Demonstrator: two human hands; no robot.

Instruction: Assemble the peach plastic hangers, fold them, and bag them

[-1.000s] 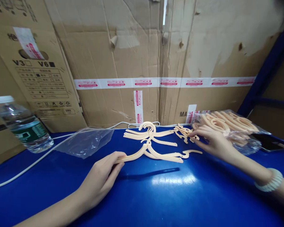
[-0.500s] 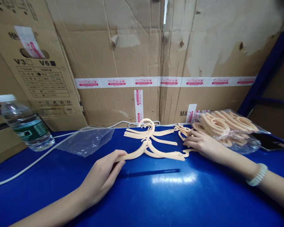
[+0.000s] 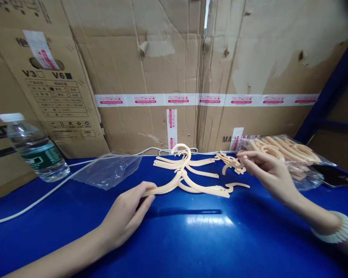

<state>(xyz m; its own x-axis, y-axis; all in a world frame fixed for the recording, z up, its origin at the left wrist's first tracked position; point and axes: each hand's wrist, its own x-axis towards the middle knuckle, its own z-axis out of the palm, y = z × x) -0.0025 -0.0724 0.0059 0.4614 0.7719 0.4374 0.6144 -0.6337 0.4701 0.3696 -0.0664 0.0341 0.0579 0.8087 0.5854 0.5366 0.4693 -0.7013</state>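
Observation:
On the blue table (image 3: 191, 239), my left hand (image 3: 127, 214) pinches the left end of a cream plastic hanger (image 3: 188, 185) that lies flat in front of me. A second stack of hangers (image 3: 179, 160) lies just behind it. My right hand (image 3: 268, 172) is raised slightly and holds a small cream hook piece (image 3: 233, 165) between thumb and fingers. It hovers over a small pile of similar hook pieces (image 3: 226, 158). A pale beaded bracelet sits on my right wrist.
A clear bag of cream hanger parts (image 3: 290, 154) lies at the right, with a dark phone (image 3: 332, 175) beside it. An empty clear bag (image 3: 107, 170), a water bottle (image 3: 36, 148) and a white cable (image 3: 34, 202) are at the left. Cardboard boxes (image 3: 174, 77) wall the back.
My right hand moved from resting on the table by the hanger's right end, back and up to the pile, and lifted one small hook piece. My left hand kept its grip.

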